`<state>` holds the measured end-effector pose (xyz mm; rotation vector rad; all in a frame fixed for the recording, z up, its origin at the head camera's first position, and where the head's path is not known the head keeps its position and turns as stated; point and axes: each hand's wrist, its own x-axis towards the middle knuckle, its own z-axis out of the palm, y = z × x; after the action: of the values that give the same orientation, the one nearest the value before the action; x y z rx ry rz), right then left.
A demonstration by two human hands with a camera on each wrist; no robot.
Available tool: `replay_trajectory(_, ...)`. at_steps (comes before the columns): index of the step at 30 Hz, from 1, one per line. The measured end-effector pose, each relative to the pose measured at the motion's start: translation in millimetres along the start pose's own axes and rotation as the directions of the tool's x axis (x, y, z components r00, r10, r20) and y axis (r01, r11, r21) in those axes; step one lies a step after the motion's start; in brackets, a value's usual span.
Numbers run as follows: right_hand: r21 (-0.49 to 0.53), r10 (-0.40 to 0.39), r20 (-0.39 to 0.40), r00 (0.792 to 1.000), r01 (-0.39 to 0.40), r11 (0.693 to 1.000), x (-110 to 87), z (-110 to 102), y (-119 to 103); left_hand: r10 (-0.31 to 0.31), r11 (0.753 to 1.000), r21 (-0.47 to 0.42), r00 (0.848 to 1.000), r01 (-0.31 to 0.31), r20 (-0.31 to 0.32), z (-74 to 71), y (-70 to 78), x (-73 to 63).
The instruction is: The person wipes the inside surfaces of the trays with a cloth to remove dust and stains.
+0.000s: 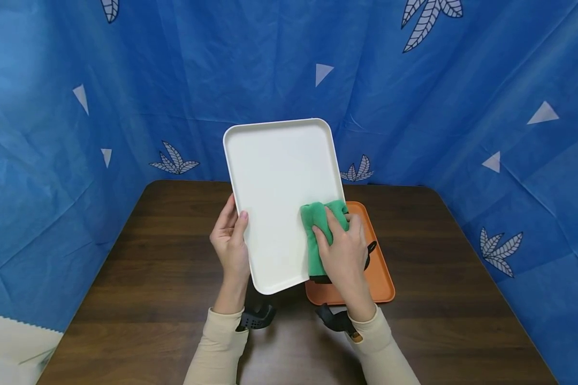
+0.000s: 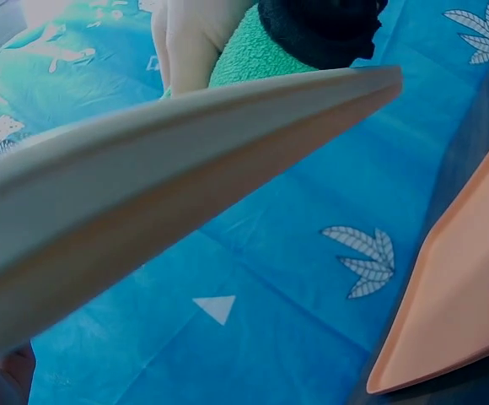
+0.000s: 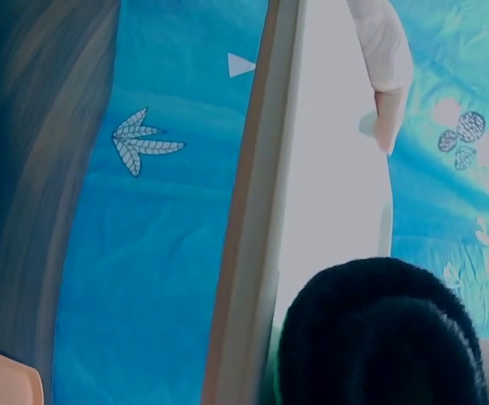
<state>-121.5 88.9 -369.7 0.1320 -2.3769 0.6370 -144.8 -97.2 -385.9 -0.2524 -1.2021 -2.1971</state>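
Note:
A white rectangular tray [image 1: 284, 171] is held up off the table, tilted with its inner face toward the head camera. My left hand [image 1: 231, 240] grips its left edge, thumb over the rim and fingers behind. In my right hand [image 1: 344, 254] is a folded green cloth [image 1: 313, 216], pressed against the tray's lower right edge. Black fabric shows on the cloth in the left wrist view, and a dark fold of the cloth [image 3: 379, 337] fills the bottom of the right wrist view. Behind the right hand, an orange tray [image 1: 382, 275] lies on the table, partly hidden.
The dark wooden table [image 1: 164, 278] spreads out below both hands. A black loop [image 1: 369, 252] shows over the orange tray, beside the right hand. Blue patterned sheeting [image 1: 279, 64] hangs behind and along both sides of the table. Black straps circle both wrists.

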Motion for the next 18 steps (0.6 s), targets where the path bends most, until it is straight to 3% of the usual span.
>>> replay_trajectory(18,0.010,-0.142,0.010,0.990,0.142,0.990,-15.0,12,-39,-0.022,0.999,0.028,1.000,0.022,0.003,-1.2,-2.1,1.7)
